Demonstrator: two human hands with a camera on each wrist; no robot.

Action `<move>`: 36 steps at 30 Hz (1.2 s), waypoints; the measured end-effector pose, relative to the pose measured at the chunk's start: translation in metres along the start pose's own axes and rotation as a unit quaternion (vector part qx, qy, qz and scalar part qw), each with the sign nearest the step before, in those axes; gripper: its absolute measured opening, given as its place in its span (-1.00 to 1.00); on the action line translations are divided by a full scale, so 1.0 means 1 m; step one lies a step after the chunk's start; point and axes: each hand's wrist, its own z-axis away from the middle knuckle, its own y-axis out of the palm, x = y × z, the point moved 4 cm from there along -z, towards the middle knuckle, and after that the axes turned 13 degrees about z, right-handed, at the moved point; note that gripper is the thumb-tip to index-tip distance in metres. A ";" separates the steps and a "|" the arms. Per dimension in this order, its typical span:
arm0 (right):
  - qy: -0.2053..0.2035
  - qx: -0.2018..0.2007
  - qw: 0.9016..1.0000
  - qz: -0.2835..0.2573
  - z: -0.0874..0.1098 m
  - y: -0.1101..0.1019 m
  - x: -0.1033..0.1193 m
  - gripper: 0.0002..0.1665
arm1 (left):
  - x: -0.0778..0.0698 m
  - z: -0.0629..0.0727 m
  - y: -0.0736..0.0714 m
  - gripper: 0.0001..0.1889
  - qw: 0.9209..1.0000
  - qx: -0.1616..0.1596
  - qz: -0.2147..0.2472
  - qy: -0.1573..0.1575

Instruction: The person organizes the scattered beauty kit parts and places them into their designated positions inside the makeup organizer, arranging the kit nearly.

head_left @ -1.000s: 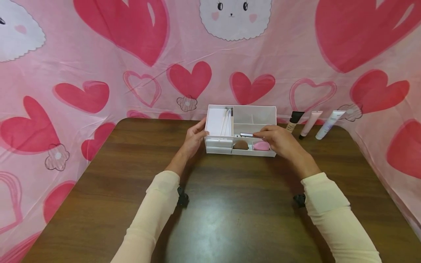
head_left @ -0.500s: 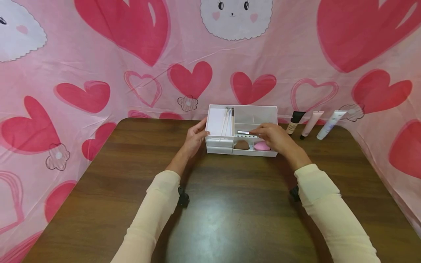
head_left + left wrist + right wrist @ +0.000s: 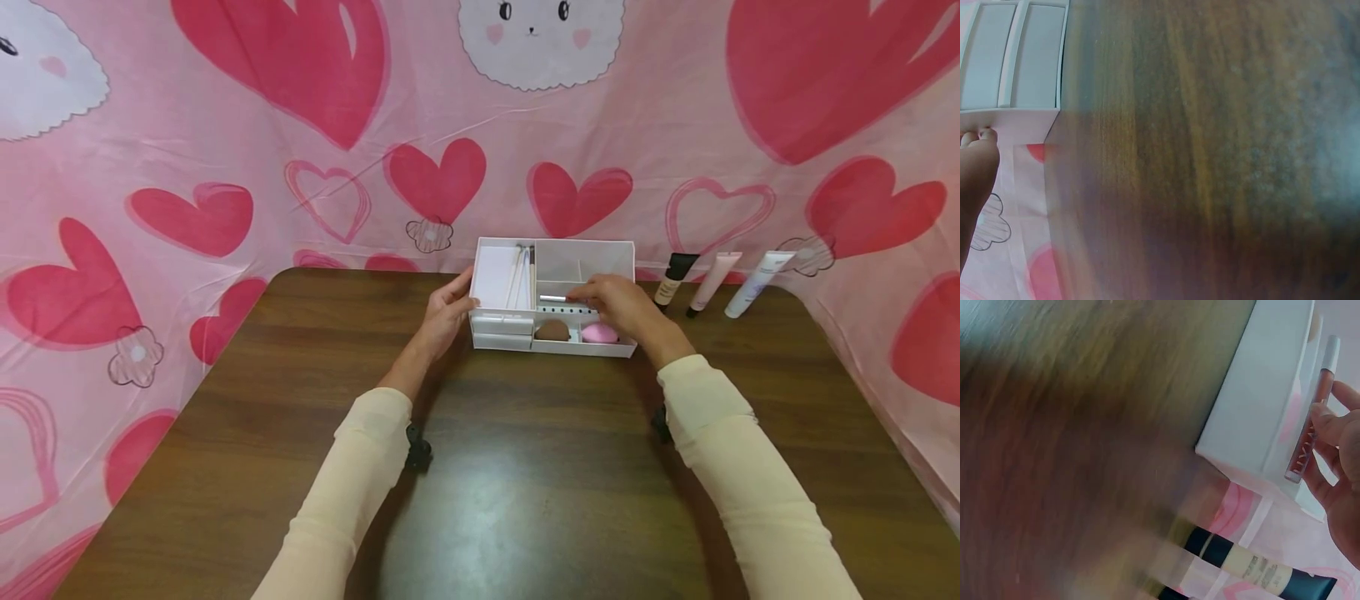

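A white makeup organizer [image 3: 502, 315] stands at the back of the table. My left hand [image 3: 444, 319] rests against its left side, thumb near the front corner, fingers further back along the wall. In the right wrist view, my right hand [image 3: 1342, 434] pinches a lip gloss tube [image 3: 1308, 434] with reddish-brown contents and a pale cap. The head view shows this tube lying level above the organizer's right middle compartment, over a strip with a row of dark holes [image 3: 562, 311]. Below, in front compartments, sit a brown sponge [image 3: 553, 331] and a pink sponge [image 3: 600, 333].
Several slim brushes [image 3: 519, 275] lean in the organizer's left compartment. To its right stand a black-capped foundation tube [image 3: 672, 282], a pink tube [image 3: 712, 285] and a white tube [image 3: 757, 286]. A pink heart-print cloth [image 3: 337, 100] hangs behind the wooden table [image 3: 480, 467].
My right hand has moved left and slightly back with the lip gloss tube, uncovering the holed strip. My left hand has stayed at the organizer's side.
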 end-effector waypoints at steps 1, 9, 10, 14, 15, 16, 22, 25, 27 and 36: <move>0.000 0.004 1.000 -0.002 -0.002 0.002 0.000 -0.56 | 0.000 0.000 -0.001 -0.26 1.000 0.000 -0.003 0.000; 0.022 0.039 0.999 -0.011 -0.012 0.012 -0.005 -0.49 | 0.001 -0.001 0.000 -0.27 1.000 -0.002 -0.006 -0.004; 0.025 0.044 0.999 -0.013 -0.012 0.012 -0.005 -0.48 | 0.001 -0.001 0.000 -0.28 1.000 -0.002 -0.006 -0.004; 0.024 0.059 0.998 -0.025 -0.014 0.013 -0.008 -0.45 | 0.000 -0.001 0.000 -0.28 1.000 0.000 -0.006 -0.001; 0.026 0.062 0.997 -0.027 -0.014 0.013 -0.008 -0.47 | 0.000 -0.001 0.000 -0.28 1.000 0.001 -0.007 0.000; 0.026 0.066 0.997 -0.030 -0.015 0.014 -0.009 -0.47 | 0.000 -0.001 0.000 -0.28 1.000 0.001 -0.007 -0.001; 0.010 0.078 0.996 -0.034 -0.018 0.015 -0.010 -0.53 | 0.000 -0.001 0.000 -0.28 1.000 0.000 -0.006 -0.003; 0.001 0.077 0.996 -0.035 -0.019 0.013 -0.011 -0.55 | 0.000 -0.001 0.001 -0.27 1.000 -0.001 -0.006 -0.003; -0.004 0.073 0.997 -0.034 -0.020 0.012 -0.011 -0.56 | 0.000 0.000 0.002 -0.26 1.000 -0.001 -0.006 -0.003; -0.012 0.081 0.996 -0.042 -0.022 0.011 -0.011 -0.57 | 0.000 0.001 0.002 -0.26 1.000 -0.002 -0.003 0.001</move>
